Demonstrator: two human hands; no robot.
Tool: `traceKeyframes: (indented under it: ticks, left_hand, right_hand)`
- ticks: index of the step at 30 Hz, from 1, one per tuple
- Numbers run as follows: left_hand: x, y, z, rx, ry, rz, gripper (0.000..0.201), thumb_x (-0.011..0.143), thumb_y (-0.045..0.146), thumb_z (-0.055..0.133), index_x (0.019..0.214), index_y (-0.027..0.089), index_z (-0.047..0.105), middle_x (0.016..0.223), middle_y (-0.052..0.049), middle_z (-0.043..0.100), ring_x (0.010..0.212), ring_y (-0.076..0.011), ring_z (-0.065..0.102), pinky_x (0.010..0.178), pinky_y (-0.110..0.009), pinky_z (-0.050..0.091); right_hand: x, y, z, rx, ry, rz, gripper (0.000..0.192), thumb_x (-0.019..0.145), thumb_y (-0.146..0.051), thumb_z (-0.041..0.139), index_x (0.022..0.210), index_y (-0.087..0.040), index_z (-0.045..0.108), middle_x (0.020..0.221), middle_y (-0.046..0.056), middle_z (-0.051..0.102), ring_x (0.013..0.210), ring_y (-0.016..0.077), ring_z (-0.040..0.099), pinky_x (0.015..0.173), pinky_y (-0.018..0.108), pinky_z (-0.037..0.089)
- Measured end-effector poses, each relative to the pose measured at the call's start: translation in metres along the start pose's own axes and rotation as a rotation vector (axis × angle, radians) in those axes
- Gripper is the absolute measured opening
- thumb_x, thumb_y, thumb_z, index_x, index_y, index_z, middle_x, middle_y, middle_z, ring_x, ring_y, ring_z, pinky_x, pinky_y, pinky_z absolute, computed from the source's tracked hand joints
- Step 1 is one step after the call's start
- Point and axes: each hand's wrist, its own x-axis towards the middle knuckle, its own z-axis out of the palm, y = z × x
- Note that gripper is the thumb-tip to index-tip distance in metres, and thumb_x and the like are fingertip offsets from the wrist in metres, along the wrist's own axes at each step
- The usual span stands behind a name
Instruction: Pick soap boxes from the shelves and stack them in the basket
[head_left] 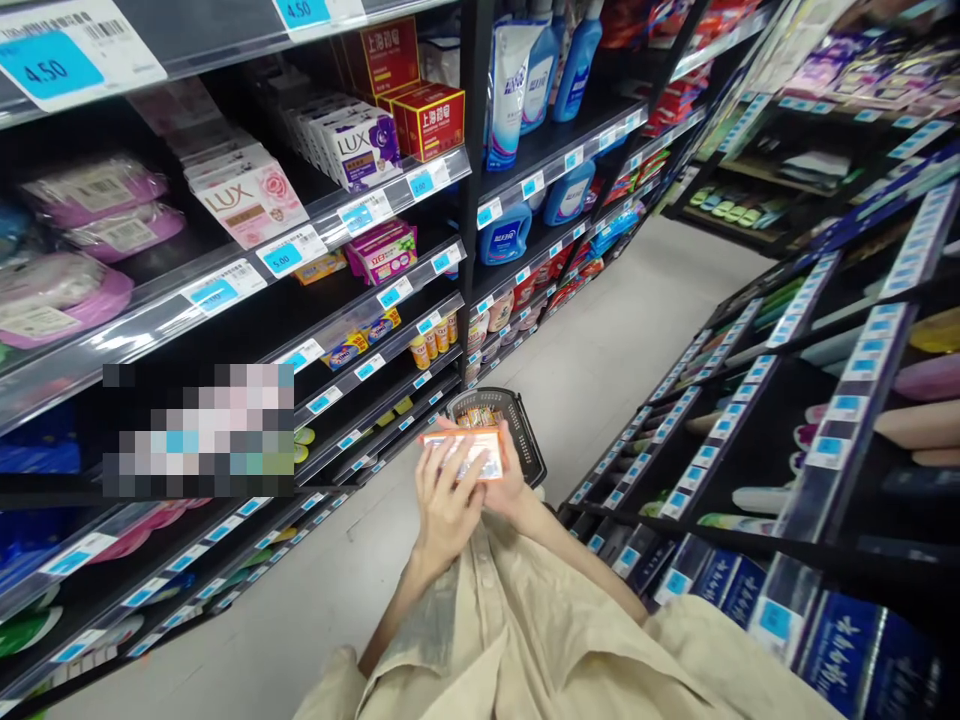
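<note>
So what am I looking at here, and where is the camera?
There is no machine: a person wears one camera on the head, looking down at their own two hands in a shop aisle. The left hand and right hand together hold a small orange box. Just beyond it a black basket sits on the floor with some goods inside. Shelves on the left carry soap boxes and blue bottles; more shelves line the right.

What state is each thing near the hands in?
Orange box: held flat in both hands.
Left hand: fingers closed on the box.
Right hand: gripping the box's far end.
Basket: on the floor, open-topped, packets inside.
Soap boxes: stacked on the shelf.
</note>
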Motion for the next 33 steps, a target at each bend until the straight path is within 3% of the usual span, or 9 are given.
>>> traceKeyframes:
  ticks: [3, 5, 9, 13, 17, 21, 25, 33]
  left_hand:
    - [-0.004, -0.002, 0.003, 0.0, -0.053, -0.099, 0.064, 0.092, 0.009, 0.061, 0.153, 0.026, 0.054, 0.152, -0.013, 0.062, 0.148, -0.0306, 0.05, 0.125, -0.057, 0.038]
    - [-0.011, -0.005, 0.006, -0.028, -0.058, -0.164, 0.067, 0.092, 0.01, 0.061, 0.156, 0.024, 0.049, 0.155, -0.015, 0.059, 0.149, -0.0317, 0.049, 0.123, -0.057, 0.041]
    - [-0.029, -0.019, 0.014, -0.151, -0.096, -0.402, 0.071, 0.091, 0.014, 0.064, 0.159, 0.023, 0.044, 0.15, -0.017, 0.06, 0.139, -0.0304, 0.058, 0.115, -0.052, 0.052]
    - [-0.043, -0.035, 0.009, -0.316, -0.117, -0.661, 0.066, 0.085, 0.021, 0.075, 0.148, 0.024, 0.055, 0.137, -0.015, 0.067, 0.125, -0.0304, 0.067, 0.109, -0.05, 0.055]
    - [-0.046, -0.048, -0.006, -0.618, 0.045, -0.898, 0.057, 0.081, 0.032, 0.084, 0.132, 0.022, 0.062, 0.135, -0.015, 0.068, 0.127, -0.0306, 0.067, 0.11, -0.047, 0.054]
    - [-0.044, -0.057, -0.016, -0.923, 0.143, -1.08, 0.063, 0.077, 0.039, 0.089, 0.13, 0.023, 0.059, 0.136, -0.013, 0.068, 0.126, -0.0287, 0.068, 0.105, -0.041, 0.057]
    - [-0.04, -0.055, -0.016, -1.006, 0.151, -1.169, 0.052, 0.082, 0.044, 0.086, 0.124, 0.024, 0.062, 0.134, -0.011, 0.069, 0.126, -0.0274, 0.067, 0.103, -0.038, 0.057]
    - [-0.036, -0.048, -0.013, -1.119, 0.251, -1.174, 0.04, 0.088, 0.054, 0.08, 0.111, 0.023, 0.067, 0.128, -0.01, 0.073, 0.124, -0.0268, 0.07, 0.108, -0.043, 0.056]
  right_hand:
    - [0.01, 0.006, -0.005, 0.059, -0.143, 0.083, 0.067, 0.082, -0.079, 0.063, 0.117, -0.023, 0.074, 0.114, 0.012, 0.079, 0.122, 0.0305, 0.069, 0.103, 0.046, 0.057]
    - [0.016, 0.015, -0.007, 0.051, -0.143, 0.114, 0.061, 0.082, -0.074, 0.07, 0.112, -0.02, 0.074, 0.107, 0.01, 0.079, 0.114, 0.0281, 0.072, 0.099, 0.041, 0.058]
    - [0.021, 0.033, -0.012, -0.124, 0.065, 0.045, 0.047, 0.076, -0.056, 0.088, 0.105, -0.021, 0.076, 0.099, 0.003, 0.078, 0.099, 0.0197, 0.072, 0.089, 0.029, 0.056]
    - [0.013, 0.035, -0.014, -0.314, 0.186, 0.002, 0.054, 0.068, -0.044, 0.095, 0.115, -0.027, 0.074, 0.114, 0.001, 0.076, 0.105, 0.0194, 0.07, 0.085, 0.027, 0.055]
    - [0.01, 0.026, -0.016, -0.372, 0.192, -0.014, 0.047, 0.075, -0.046, 0.086, 0.117, -0.032, 0.072, 0.117, 0.001, 0.074, 0.103, 0.0197, 0.07, 0.077, 0.027, 0.054]
    - [0.018, 0.028, -0.023, -0.429, 0.226, -0.055, 0.055, 0.067, -0.041, 0.088, 0.119, -0.031, 0.072, 0.116, 0.001, 0.071, 0.089, 0.0158, 0.066, 0.065, 0.024, 0.048]
    - [0.026, 0.034, -0.031, -0.434, 0.271, -0.058, 0.059, 0.061, -0.04, 0.092, 0.116, -0.028, 0.075, 0.111, 0.002, 0.073, 0.079, 0.0137, 0.063, 0.06, 0.024, 0.043]
    - [0.024, 0.027, -0.029, -0.37, 0.172, -0.024, 0.052, 0.064, -0.053, 0.094, 0.102, -0.022, 0.081, 0.097, 0.007, 0.081, 0.08, 0.0184, 0.068, 0.066, 0.027, 0.049]
